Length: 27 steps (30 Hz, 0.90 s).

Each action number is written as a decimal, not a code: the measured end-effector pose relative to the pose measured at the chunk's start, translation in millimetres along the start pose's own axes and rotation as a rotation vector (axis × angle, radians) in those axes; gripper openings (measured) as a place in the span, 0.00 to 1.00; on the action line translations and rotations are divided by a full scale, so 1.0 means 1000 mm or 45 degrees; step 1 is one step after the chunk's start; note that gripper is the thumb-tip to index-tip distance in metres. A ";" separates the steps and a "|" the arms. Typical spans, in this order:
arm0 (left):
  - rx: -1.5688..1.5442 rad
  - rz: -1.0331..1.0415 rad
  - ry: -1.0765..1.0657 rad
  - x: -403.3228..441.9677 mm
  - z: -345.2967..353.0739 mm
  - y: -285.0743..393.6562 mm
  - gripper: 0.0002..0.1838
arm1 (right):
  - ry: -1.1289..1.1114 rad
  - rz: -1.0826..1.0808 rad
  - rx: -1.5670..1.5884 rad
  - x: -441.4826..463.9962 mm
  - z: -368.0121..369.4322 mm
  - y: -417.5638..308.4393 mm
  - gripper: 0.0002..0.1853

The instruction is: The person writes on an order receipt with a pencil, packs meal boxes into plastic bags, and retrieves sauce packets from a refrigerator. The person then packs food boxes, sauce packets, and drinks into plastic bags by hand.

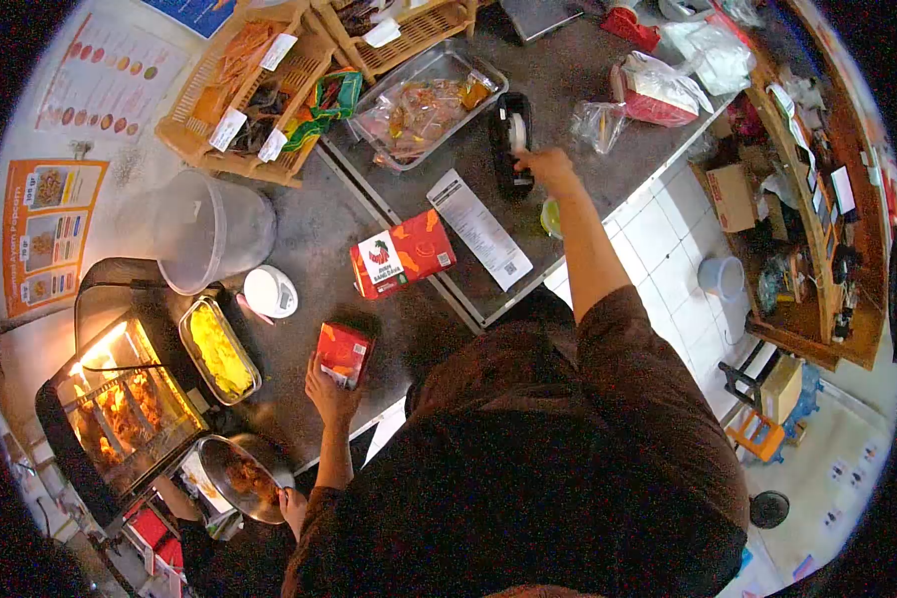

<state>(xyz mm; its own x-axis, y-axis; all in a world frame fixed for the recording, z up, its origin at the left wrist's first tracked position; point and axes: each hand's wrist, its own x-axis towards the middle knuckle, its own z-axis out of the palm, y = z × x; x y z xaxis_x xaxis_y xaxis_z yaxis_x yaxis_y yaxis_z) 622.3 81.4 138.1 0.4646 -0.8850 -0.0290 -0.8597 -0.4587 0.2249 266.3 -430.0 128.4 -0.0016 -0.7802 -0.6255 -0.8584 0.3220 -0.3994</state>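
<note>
My left hand (333, 392) is wrapped round a small red box (343, 356) at the near edge of the counter. Over the black tape dispenser (508, 118), my right hand (550, 167) has its fingers closed at the roll of tape (517, 133); the strip itself is too small to make out. A larger red and white food box (403, 254) lies between my hands. Beside it is a long printed receipt (479, 229). Just below my right hand, a yellow-green round thing (551, 216) is partly hidden by my forearm.
A steel tray of bagged sachets (424, 108) and wicker baskets (254, 85) line the back. Leftward are a clear tub (219, 231), white scale (270, 292), yellow-filled tray (220, 351) and lit food warmer (125, 409). At lower left, another person's hand (292, 510) holds a metal bowl (241, 476).
</note>
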 end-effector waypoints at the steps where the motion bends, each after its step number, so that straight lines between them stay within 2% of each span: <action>1: 0.002 -0.051 -0.033 0.000 0.000 -0.003 0.56 | 0.117 -0.005 0.018 -0.009 0.000 0.003 0.32; 2: 0.000 -0.047 -0.035 0.000 0.001 -0.004 0.56 | 0.233 -0.011 0.035 -0.026 -0.001 0.002 0.28; 3: -0.009 -0.078 -0.028 0.000 0.002 -0.002 0.56 | 0.233 -0.008 0.036 -0.045 0.005 0.003 0.28; 5: -0.021 -0.147 -0.009 -0.002 0.003 0.000 0.55 | 0.564 -0.167 -0.117 -0.081 0.021 0.005 0.23; 6: -0.018 -0.149 -0.013 -0.002 0.003 0.004 0.55 | 0.559 -0.166 -0.117 -0.090 0.031 0.008 0.23; 8: -0.021 -0.307 0.031 0.004 0.006 0.014 0.55 | 0.827 -0.290 -0.314 -0.102 0.049 0.016 0.19; 11: -0.158 -0.443 -0.024 0.012 -0.003 0.026 0.56 | 0.887 -0.317 -0.371 -0.099 0.053 0.016 0.18; 16: -0.384 -0.322 0.280 0.033 -0.015 0.039 0.57 | 0.857 -0.253 -0.419 -0.100 0.047 0.007 0.17; 19: -0.389 -0.237 0.340 0.055 -0.039 0.060 0.58 | 0.863 -0.220 -0.474 -0.098 0.047 0.005 0.18; 21: -0.308 -0.291 0.297 0.070 -0.061 0.087 0.58 | 0.875 -0.194 -0.521 -0.096 0.046 0.004 0.19; 24: -0.380 -0.054 0.281 0.086 -0.082 0.116 0.58 | 0.886 -0.176 -0.556 -0.096 0.042 0.002 0.21; 27: -0.533 -0.042 0.224 0.094 -0.088 0.143 0.57 | 0.773 -0.180 -0.518 -0.099 0.033 -0.002 0.23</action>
<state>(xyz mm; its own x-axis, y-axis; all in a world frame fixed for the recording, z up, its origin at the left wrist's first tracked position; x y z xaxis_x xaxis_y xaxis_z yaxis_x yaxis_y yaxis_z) 561.8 -60.4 252.9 0.5503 -0.8270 0.1150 -0.7006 -0.3825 0.6024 285.2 -335.5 168.5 -0.0592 -0.9965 -0.0589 -0.9934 0.0647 -0.0949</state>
